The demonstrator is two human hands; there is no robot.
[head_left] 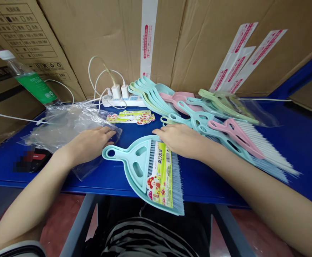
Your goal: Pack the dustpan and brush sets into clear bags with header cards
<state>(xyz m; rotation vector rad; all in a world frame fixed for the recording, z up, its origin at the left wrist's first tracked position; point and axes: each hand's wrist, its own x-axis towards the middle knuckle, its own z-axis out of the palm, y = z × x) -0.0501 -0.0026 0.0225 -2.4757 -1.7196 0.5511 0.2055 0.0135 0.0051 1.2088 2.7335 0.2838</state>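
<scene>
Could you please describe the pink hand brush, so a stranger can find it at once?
On the blue table, look right of the person's right hand. The pink hand brush lies on top of a mint brush, with its bristles pointing right. Its pink handle and white bristles set it apart from its neighbours.

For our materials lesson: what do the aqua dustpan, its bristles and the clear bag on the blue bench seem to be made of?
The dustpan looks like moulded plastic, smooth and semi-matte, with cast-in slots. The bristles seem synthetic: straight, uniform fibres. The bag looks like thin clear plastic film, glossy and creased.
</scene>
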